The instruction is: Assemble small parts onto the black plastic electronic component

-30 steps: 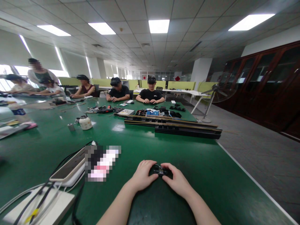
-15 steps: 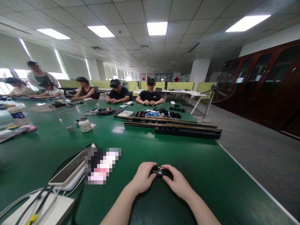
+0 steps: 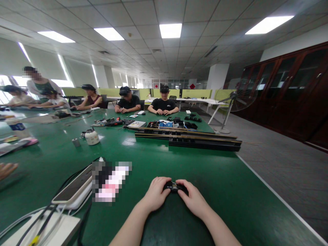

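Observation:
My left hand and my right hand meet over a small black part with a bit of metal on top, low on the green table. Both hands have their fingers curled round its ends and pinch it between them. A dark mat lies under my wrists.
A phone on a white power strip with cables lies to the left, next to a blurred-out item. Long black rails cross the table farther back. A white jar stands mid-left. Several people sit at the far end; another person's hand shows at the left edge.
My hands stay on the small black part, almost unmoved. Another person's hand has come into view at the left edge.

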`<action>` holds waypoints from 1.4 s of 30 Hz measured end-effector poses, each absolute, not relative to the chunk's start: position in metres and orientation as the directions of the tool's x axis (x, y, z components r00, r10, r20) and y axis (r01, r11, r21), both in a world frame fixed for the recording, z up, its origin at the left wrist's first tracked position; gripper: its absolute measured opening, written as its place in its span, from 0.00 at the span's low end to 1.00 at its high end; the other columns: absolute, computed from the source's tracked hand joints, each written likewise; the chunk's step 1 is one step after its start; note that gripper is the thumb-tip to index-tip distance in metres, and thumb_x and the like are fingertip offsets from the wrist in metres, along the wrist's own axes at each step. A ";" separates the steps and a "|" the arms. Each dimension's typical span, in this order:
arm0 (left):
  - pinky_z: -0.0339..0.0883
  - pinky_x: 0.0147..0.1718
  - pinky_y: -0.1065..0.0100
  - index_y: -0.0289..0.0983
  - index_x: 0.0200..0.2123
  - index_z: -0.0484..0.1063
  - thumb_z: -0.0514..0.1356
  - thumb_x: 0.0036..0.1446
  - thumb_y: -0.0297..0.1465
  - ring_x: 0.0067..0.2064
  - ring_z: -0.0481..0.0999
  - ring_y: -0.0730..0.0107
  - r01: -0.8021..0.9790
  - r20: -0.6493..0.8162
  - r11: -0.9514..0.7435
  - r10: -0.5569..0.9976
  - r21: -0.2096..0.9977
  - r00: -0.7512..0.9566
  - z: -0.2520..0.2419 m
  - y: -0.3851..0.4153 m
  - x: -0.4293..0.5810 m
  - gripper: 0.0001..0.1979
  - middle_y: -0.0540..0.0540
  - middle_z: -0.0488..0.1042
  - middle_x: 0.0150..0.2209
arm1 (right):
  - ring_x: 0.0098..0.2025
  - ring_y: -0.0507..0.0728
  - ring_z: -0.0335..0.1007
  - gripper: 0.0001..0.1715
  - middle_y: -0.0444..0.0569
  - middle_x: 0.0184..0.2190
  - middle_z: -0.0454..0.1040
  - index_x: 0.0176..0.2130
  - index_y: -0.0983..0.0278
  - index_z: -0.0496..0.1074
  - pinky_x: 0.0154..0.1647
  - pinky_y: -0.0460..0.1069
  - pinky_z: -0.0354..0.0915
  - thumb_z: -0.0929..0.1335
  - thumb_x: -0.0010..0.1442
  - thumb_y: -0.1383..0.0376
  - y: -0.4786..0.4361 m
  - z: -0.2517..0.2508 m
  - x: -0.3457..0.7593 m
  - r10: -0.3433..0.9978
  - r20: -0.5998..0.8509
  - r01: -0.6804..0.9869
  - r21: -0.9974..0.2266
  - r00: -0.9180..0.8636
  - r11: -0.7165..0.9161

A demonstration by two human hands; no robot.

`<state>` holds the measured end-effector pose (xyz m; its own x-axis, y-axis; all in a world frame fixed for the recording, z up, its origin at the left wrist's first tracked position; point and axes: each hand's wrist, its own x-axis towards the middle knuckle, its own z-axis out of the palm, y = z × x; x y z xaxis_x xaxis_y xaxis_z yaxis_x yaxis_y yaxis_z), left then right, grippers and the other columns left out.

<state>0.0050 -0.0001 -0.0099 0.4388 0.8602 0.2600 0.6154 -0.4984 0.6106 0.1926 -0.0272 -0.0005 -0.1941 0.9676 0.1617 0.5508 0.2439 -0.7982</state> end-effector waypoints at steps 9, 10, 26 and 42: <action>0.56 0.51 0.58 0.41 0.46 0.66 0.55 0.53 0.30 0.48 0.66 0.63 0.614 0.264 -0.506 0.856 0.606 0.444 -0.009 0.001 0.006 0.15 0.46 0.70 0.44 | 0.49 0.57 0.65 0.18 0.49 0.44 0.71 0.45 0.60 0.67 0.52 0.52 0.58 0.61 0.54 0.66 -0.026 -0.001 0.193 0.971 0.151 0.555 -0.800 -0.184 0.229; 0.56 0.51 0.58 0.40 0.46 0.66 0.55 0.53 0.30 0.48 0.66 0.63 0.615 0.265 -0.508 0.855 0.603 0.446 -0.009 0.001 0.006 0.16 0.46 0.70 0.44 | 0.49 0.57 0.65 0.18 0.49 0.44 0.71 0.45 0.60 0.67 0.52 0.53 0.58 0.61 0.54 0.66 -0.026 -0.001 0.193 0.972 0.150 0.558 -0.799 -0.179 0.226; 0.57 0.49 0.61 0.39 0.45 0.68 0.59 0.49 0.35 0.48 0.63 0.61 0.631 0.216 -0.493 0.858 0.599 0.466 -0.006 -0.001 0.005 0.19 0.44 0.67 0.44 | 0.48 0.57 0.65 0.19 0.50 0.45 0.71 0.45 0.61 0.67 0.52 0.53 0.59 0.63 0.52 0.67 -0.028 -0.001 0.193 0.970 0.168 0.561 -0.792 -0.178 0.240; 0.56 0.50 0.61 0.41 0.46 0.66 0.57 0.51 0.31 0.48 0.63 0.63 0.623 0.227 -0.519 0.843 0.586 0.488 -0.005 -0.002 0.003 0.17 0.46 0.67 0.45 | 0.47 0.58 0.66 0.20 0.49 0.42 0.72 0.43 0.60 0.69 0.51 0.53 0.60 0.66 0.46 0.69 -0.032 0.007 0.190 0.959 0.196 0.561 -0.780 -0.203 0.278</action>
<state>0.0032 -0.0021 -0.0051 0.4878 0.8428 0.2274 0.6227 -0.5185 0.5859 0.1897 -0.0319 0.0069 -0.2027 0.9594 0.1962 0.5613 0.2780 -0.7795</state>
